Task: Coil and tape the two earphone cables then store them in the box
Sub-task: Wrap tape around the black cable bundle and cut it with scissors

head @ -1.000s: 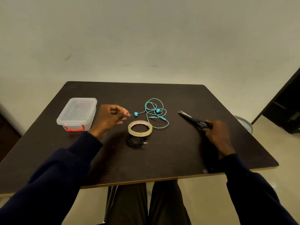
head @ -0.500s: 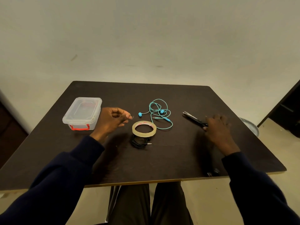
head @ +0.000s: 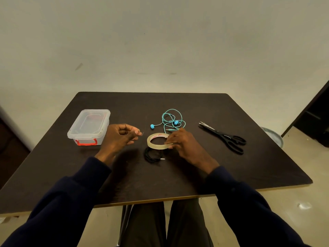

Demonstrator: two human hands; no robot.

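While teal cable (head: 175,122) and black cable (head: 151,155), two counted, lie outside one lidded box (head: 88,124), right hand (head: 185,145) grips tape roll (head: 156,146); left hand (head: 117,138) pinches a scrap (head: 142,133).

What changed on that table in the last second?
The right hand let go of the scissors and moved left to the tape roll, which its fingers now pinch at the right edge. The scissors lie free. The left hand still pinches a small strip beside the box; the teal earphones, black coiled cable and box stayed put.
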